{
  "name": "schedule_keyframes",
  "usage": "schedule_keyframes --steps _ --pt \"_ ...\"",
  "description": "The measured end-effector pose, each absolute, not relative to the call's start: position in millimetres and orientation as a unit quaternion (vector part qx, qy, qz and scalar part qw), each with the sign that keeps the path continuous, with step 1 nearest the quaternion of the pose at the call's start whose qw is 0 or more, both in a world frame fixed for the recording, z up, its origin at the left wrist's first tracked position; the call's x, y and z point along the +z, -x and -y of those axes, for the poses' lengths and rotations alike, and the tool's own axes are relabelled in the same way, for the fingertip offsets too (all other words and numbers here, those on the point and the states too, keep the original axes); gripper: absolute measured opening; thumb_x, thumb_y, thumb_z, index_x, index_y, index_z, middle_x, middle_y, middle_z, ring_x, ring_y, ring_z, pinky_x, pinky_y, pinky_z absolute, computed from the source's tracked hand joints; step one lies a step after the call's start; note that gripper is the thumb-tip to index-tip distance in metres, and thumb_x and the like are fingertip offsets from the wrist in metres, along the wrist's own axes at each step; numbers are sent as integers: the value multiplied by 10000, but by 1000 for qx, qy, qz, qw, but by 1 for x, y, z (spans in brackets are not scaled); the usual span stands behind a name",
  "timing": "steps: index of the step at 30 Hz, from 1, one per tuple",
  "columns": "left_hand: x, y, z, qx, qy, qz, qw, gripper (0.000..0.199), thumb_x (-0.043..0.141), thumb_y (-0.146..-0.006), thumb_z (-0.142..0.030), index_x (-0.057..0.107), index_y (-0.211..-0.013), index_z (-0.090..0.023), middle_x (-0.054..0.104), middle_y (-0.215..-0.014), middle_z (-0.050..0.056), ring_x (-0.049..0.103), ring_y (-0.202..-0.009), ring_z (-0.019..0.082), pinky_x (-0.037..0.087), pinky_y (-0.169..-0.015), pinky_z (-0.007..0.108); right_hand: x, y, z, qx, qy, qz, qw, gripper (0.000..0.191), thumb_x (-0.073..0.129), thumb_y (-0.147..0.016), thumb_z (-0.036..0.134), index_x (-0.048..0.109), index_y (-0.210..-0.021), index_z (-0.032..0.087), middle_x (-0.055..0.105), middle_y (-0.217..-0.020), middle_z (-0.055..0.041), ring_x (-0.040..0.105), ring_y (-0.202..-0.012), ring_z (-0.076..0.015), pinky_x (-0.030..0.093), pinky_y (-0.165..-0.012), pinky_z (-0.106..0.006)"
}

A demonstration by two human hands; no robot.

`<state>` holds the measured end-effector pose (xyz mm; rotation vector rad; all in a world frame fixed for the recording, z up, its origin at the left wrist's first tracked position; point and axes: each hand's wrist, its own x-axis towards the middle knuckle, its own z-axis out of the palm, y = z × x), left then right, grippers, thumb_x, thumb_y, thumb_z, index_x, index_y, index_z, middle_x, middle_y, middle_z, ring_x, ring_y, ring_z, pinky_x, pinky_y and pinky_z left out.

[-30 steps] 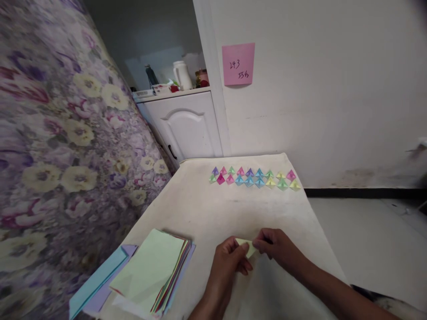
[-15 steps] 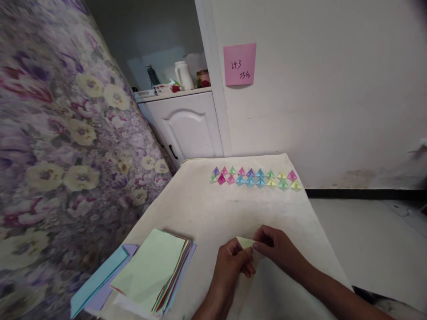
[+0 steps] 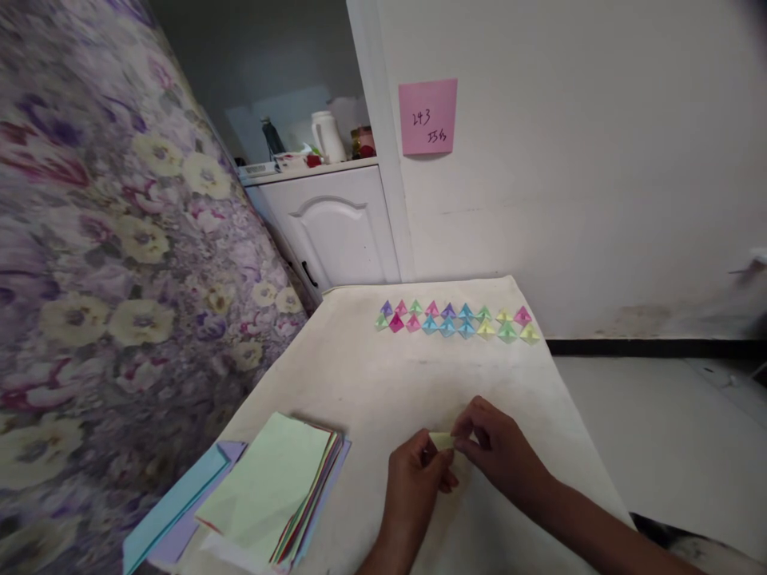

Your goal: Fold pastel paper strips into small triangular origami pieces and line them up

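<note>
A small folded piece of pale yellow-green paper (image 3: 442,440) is held above the cloth-covered table (image 3: 359,367), partly hidden by fingers. My left hand (image 3: 419,471) pinches its left side and lower edge between thumb and fingers. Thumb and fingertips of my right hand (image 3: 494,439) are closed on its right end. Beyond the hands, two rows of small folded paper pieces (image 3: 447,326) in purple, pink, green, blue and yellow lie across the far part of the table.
At the left front lies a stack of coloured paper sheets (image 3: 276,471), light green on top. Beside it are blue folded paper (image 3: 180,499) and purple paper. A floral curtain (image 3: 144,239) hangs left; a white cabinet (image 3: 339,228) stands behind. A pink note (image 3: 427,116) is on the wall.
The paper between my hands has gone from a pointed triangular look to a narrower strip-like shape. My right hand has risen slightly. The view has shifted a little.
</note>
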<state>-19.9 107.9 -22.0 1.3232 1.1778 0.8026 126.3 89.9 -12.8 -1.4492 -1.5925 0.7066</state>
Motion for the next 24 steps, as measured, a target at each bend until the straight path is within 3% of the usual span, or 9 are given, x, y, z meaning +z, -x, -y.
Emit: schedule_keyframes --steps 6,9,14,18,24 --pt "-27 22 -106 347 -616 -495 506 190 573 -725 -252 478 -573 -187 502 -497 -37 560 -472 128 383 -449 199 -19 -128 -91 309 599 635 378 31 585 -678 174 603 -662 192 487 -547 41 452 -524 -100 336 -508 -212" --pt "-29 24 -106 343 -629 -491 495 171 569 -733 -263 492 -601 -188 483 -536 -39 552 -484 122 383 -457 198 -24 -125 -89 392 591 610 355 96 535 -730 223 605 -675 188 480 -462 52 443 -437 -90 331 -454 -203" --pt "-24 26 -105 326 -641 -485 497 119 541 -751 -268 574 -677 -181 565 -593 -9 568 -528 133 406 -488 207 -23 -120 -87 538 516 534 399 109 495 -756 233 575 -737 162 590 -586 16 551 -483 -104 430 -481 -207" --pt "-17 24 -108 317 -603 -471 560 165 564 -729 -301 636 -783 -163 626 -622 17 584 -525 143 421 -479 218 -22 -121 -89 499 526 549 416 98 520 -742 216 574 -688 154 590 -596 9 567 -566 -120 431 -536 -213" --pt "-13 30 -120 315 -522 -437 661 203 698 -604 -248 652 -753 -117 646 -634 39 589 -581 145 455 -555 241 -21 -125 -91 394 560 611 397 134 523 -739 202 537 -611 167 543 -574 23 476 -556 -109 347 -511 -208"
